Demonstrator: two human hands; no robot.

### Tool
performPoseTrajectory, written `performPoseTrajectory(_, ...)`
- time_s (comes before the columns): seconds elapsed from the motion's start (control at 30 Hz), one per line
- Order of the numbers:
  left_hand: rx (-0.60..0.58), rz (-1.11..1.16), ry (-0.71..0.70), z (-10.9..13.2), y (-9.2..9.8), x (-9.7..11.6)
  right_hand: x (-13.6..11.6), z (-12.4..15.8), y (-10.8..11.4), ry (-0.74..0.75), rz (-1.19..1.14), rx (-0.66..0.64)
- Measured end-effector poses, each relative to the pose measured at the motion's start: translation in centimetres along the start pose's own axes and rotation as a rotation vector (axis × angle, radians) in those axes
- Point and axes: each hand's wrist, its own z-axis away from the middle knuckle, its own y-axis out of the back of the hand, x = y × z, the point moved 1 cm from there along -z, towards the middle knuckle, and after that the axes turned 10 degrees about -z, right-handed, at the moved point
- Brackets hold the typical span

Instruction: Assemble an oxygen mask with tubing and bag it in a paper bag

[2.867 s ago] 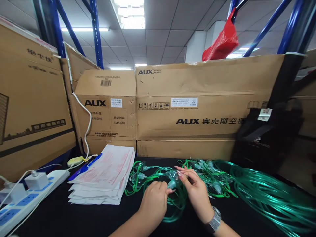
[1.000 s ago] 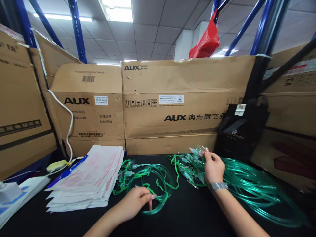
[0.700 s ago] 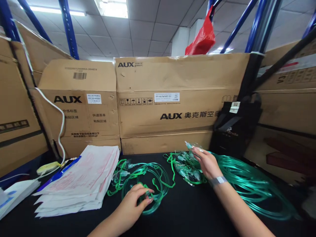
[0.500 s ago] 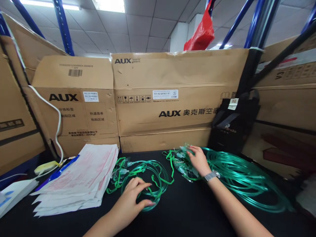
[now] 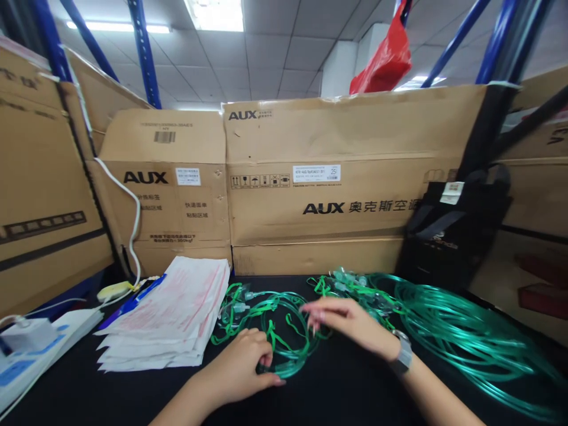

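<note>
Left hand (image 5: 246, 367) clenched on tubing (image 5: 288, 355) near the table's (image 5: 337, 393) front edge; right hand (image 5: 350, 322) open, fingers spread, just above it.

The setting is a warehouse packing station. The rear wall of the bench is formed by a large AUX air-conditioner carton (image 5: 346, 177) bearing a shipping label and handling symbols. A smaller AUX carton (image 5: 173, 189) stands to its left. Blue steel racking uprights (image 5: 144, 53) rise behind it, under a tiled ceiling with panel lights (image 5: 217, 12). A black worktable (image 5: 337, 396) lies in front of it and carries bulk green tubing (image 5: 461, 337), a stack of printed paper pouches (image 5: 173, 316) and, at far left, a power strip (image 5: 35, 355).
</note>
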Motion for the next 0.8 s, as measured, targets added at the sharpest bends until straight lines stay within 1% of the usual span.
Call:
performPoseTrajectory(0.03, 0.002, -0.018, -0.011, 0.0, 0.0, 0.2, -0.5, 0.0, -1.1, -0.034, -0.054, -0.134)
performPoseTrajectory(0.07, 0.004, -0.034, -0.022, 0.1, 0.1, 0.3, -0.8, 0.1, -2.1, -0.049, -0.055, -0.194)
performPoseTrajectory(0.1, 0.004, -0.046, -0.032, 0.1, 0.2, 0.5, -0.8, 0.1, -2.8, -0.052, -0.020, -0.212)
performPoseTrajectory(0.2, 0.014, -0.068, -0.039, 0.4, 0.6, 1.1, 0.1, 0.0, -3.5, -0.055, 0.135, -0.189)
performPoseTrajectory(0.33, 0.079, -0.111, -0.037, 0.7, 1.3, 1.5, 1.1, -0.1, -2.7, -0.090, 0.217, -0.164)
performPoseTrajectory(0.4, 0.127, -0.059, 0.005, 0.7, 1.6, 1.3, 1.2, -0.1, -2.5, -0.082, 0.233, -0.115)
performPoseTrajectory(0.47, 0.208, 0.081, 0.070, 0.5, 2.1, 0.8, 1.4, -0.1, -2.4, -0.052, 0.235, -0.014)
performPoseTrajectory(0.53, 0.346, 0.288, 0.145, 0.3, 2.7, 0.2, 2.0, -0.2, -2.2, -0.015, 0.227, 0.141)
performPoseTrajectory(0.63, 0.599, 0.767, 0.232, 0.2, 4.0, -1.1, 3.3, -0.2, -1.9, 0.007, 0.190, 0.354)
performPoseTrajectory(0.7, 0.711, 1.028, 0.241, 0.4, 5.0, -2.0, 4.0, -0.3, -1.6, -0.001, 0.154, 0.421)
performPoseTrajectory(0.73, 0.751, 1.110, 0.233, 0.5, 5.6, -2.5, 4.2, -0.3, -1.5, -0.005, 0.141, 0.435)
performPoseTrajectory(0.8, 0.825, 1.198, 0.219, 0.8, 6.6, -3.2, 4.2, -0.3, -1.5, -0.007, 0.129, 0.442)
